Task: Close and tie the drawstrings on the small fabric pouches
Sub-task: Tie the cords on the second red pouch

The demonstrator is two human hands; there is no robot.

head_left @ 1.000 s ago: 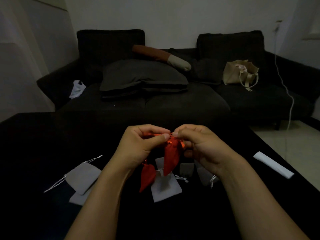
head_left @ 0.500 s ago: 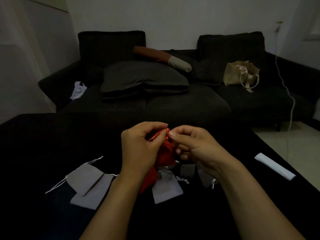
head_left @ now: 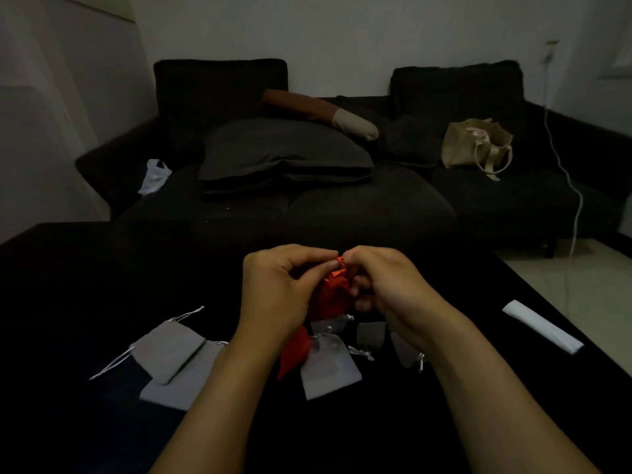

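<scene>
Two hands raised over dark table (head_left: pixel 85 285), meeting at gathered neck of red pouch (head_left: pixel 333 297). Left hand (head_left: pixel 277 295) pinches neck with thumb and forefinger; right hand (head_left: pixel 386 285) pinches opposite side, other fingers curled beneath (drawstring itself too small to make out). Pouch hangs between palms, clear of table. Second red pouch (head_left: pixel 294 354) lies below left wrist. Grey pouches (head_left: pixel 167 350) scattered on table, some overlapping.
</scene>
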